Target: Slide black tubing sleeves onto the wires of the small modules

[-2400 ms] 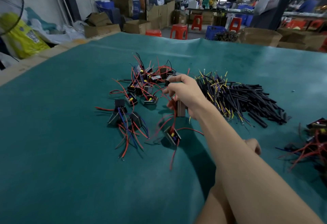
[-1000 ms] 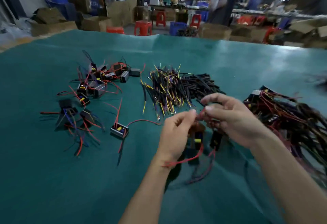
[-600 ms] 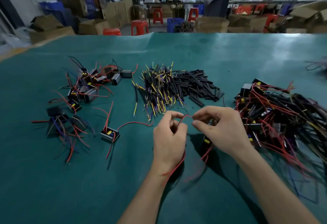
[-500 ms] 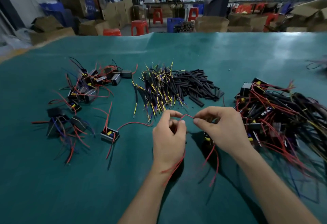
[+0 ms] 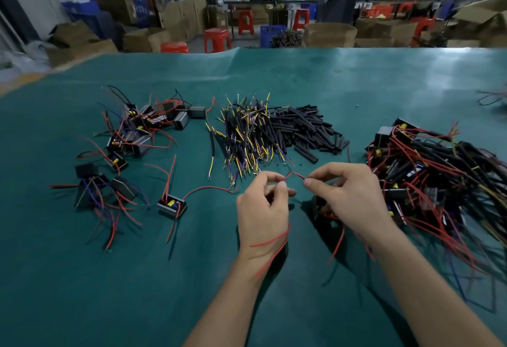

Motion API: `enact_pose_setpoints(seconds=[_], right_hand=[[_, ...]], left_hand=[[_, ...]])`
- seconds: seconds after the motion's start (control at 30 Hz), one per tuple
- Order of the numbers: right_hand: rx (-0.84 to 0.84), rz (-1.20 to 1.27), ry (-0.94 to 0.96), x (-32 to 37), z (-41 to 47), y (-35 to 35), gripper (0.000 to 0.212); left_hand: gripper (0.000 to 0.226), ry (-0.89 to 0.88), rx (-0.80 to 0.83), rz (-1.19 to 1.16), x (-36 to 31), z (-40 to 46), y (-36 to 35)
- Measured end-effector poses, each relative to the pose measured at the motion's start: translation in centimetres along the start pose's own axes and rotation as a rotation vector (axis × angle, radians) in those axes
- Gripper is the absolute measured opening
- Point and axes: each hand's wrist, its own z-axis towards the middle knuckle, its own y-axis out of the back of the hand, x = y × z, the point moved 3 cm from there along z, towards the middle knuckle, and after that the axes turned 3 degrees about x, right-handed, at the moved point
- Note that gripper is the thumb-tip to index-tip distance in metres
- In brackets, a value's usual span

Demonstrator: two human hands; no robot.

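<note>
A: Nearest us, our left hand (image 5: 263, 209) and right hand (image 5: 354, 195) both curl in, each pinching the red wire (image 5: 295, 175) at thumb and forefinger; a dark module (image 5: 319, 205) sits under the right palm.

B: Beyond, the black tubing sleeves (image 5: 304, 130) lie piled mid-table (image 5: 109, 291). Bare green surface left of our wrists and towards the far edge.

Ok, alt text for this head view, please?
Left hand and right hand each pinch a red wire over a green table. Beyond lie loose black tubing sleeves, with wired modules left and a tangled pile right.
</note>
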Motion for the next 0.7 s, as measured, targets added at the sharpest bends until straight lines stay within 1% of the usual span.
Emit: enact_pose_setpoints(seconds=[0.13,0.23,0.33,0.4,0.5,0.57,0.63,0.7], right_hand=[[0.05,0.229,-0.098,-0.2,-0.2,-0.3,0.01],[0.118,0.256,-0.099,-0.2,-0.2,-0.8,0.01],[0.152,0.268,-0.086,0.0,-0.2,-1.1,0.01],[0.156,0.211,-0.056,0.2,-0.3,-1.2,0.01],[0.172,0.239,-0.053,0.3,-0.5,-1.5,0.008],[0.214,0.236,-0.042,0.4,-0.5,-1.6,0.014],[0.305,0.266,-0.016,0.7,-0.6,-1.6,0.023],[0.356,0.276,0.011,1.1,-0.8,-1.6,0.025]], left_hand=[[0.01,0.031,0.0,0.002,0.3,0.0,0.0],[0.008,0.023,-0.023,0.016,0.3,0.0,0.0],[0.003,-0.089,-0.038,0.08,-0.3,-0.1,0.1],[0.007,-0.161,-0.054,0.142,-0.5,-0.1,0.2],[0.01,-0.222,-0.026,0.185,-0.7,0.0,0.2],[0.008,-0.202,0.003,0.187,-0.6,0.0,0.1],[0.004,-0.151,0.024,0.178,-0.4,0.2,0.0],[0.008,-0.141,0.019,0.159,-0.4,0.2,0.0]])
